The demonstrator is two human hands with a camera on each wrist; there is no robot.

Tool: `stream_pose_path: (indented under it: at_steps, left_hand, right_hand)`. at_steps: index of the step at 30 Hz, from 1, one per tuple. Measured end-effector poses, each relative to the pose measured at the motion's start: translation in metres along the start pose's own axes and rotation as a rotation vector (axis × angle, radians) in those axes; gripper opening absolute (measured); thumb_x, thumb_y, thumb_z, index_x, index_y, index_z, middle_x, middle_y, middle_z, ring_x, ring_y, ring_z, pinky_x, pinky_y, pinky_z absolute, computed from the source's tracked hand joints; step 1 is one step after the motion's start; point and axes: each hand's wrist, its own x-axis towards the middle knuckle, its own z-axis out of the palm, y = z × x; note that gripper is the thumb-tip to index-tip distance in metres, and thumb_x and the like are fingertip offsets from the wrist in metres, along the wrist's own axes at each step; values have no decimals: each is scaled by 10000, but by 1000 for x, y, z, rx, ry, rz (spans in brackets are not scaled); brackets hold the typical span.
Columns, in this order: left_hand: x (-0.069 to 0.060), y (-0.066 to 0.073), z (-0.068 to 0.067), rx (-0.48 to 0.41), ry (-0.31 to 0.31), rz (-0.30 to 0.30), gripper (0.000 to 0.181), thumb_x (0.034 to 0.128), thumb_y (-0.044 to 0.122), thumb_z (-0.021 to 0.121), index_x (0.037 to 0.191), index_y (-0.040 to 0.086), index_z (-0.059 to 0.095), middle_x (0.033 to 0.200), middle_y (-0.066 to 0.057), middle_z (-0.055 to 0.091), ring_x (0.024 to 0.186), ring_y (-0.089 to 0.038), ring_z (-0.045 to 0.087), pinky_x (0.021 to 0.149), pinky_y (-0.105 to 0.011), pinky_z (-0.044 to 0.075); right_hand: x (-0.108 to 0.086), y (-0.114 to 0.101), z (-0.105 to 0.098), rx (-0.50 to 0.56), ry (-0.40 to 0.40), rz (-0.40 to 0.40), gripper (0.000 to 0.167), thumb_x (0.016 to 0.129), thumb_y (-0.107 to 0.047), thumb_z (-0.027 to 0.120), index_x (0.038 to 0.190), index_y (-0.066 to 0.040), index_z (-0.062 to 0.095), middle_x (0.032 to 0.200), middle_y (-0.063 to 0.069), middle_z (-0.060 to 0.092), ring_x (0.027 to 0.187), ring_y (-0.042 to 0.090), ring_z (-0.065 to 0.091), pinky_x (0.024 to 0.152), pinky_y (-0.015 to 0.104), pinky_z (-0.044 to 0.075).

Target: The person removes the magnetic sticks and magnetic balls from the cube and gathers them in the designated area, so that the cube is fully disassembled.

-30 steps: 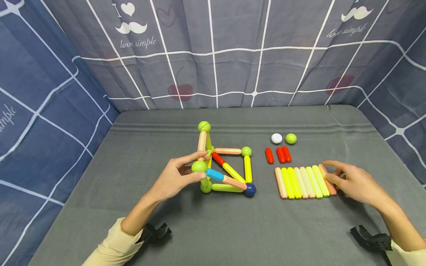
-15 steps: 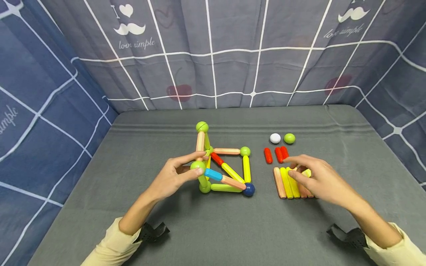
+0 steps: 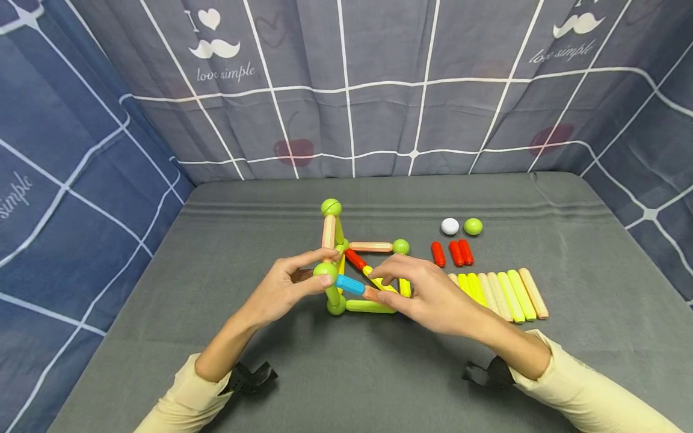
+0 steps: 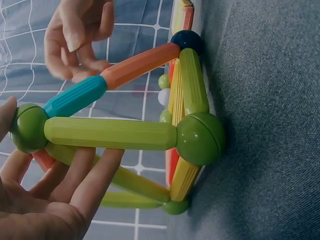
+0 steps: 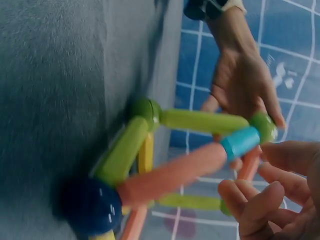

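Observation:
A frame of magnetic sticks and balls stands on the grey table, left of the middle. My left hand point(image 3: 281, 285) grips the green ball point(image 3: 325, 272) at its raised near corner; in the left wrist view its other fingers lie behind a green stick point(image 4: 110, 133). From that ball a short blue stick point(image 3: 349, 284) and an orange stick point(image 4: 142, 65) slope down to a dark blue ball point(image 4: 187, 42). My right hand point(image 3: 433, 300) hovers over the frame's right side, fingers loosely bent. Both wrist views show nothing between its fingers. In the head view it hides the dark blue ball.
Right of the frame lies a row of yellow and wood-coloured sticks point(image 3: 511, 294), partly behind my right hand. Farther back are several short red sticks point(image 3: 438, 254), a white ball point(image 3: 450, 226) and a loose green ball point(image 3: 473, 226). A checked curtain point(image 3: 379, 120) surrounds the table.
My right hand has left the right end of the stick row and moved left, over the frame. The end stick now lies in line with the row. My left hand keeps its grip.

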Motion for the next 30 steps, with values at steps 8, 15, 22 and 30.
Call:
stream_pose_path:
  at_steps: [8,15,22,30]
  left_hand:
    - [0,3,1,40,-6,-9,458,962,141,660,1392,33,547,1372,-155,546,1027,-259,656,868,-363,543]
    - [1,1,3,36,-5,14,448,948,133,677,1379,72,573,1351,-148,558,1056,-291,648,879,-383,539]
    - [2,3,4,36,6,-10,452,940,142,690,1378,111,583,1354,-90,565,1057,-292,652,875,-389,541]
    - [3,3,4,80,23,12,438,926,142,703,1351,98,607,1333,-68,582,1083,-296,631,859,-398,546]
  right_hand:
    - [18,1,22,-3,-16,-63,227,882,-94,755,1081,-185,695,911,-122,578,798,59,541,634,280,462]
    - [28,1,31,-30,-21,-62,217,891,-116,753,1098,-141,692,906,-114,620,796,72,552,695,299,500]
    - [26,1,32,-56,9,-65,213,897,-114,745,1106,-122,709,915,-108,635,756,73,538,634,274,485]
    - [27,1,31,-47,43,-70,195,901,-101,736,1092,-125,711,912,-88,649,759,52,564,650,246,491]
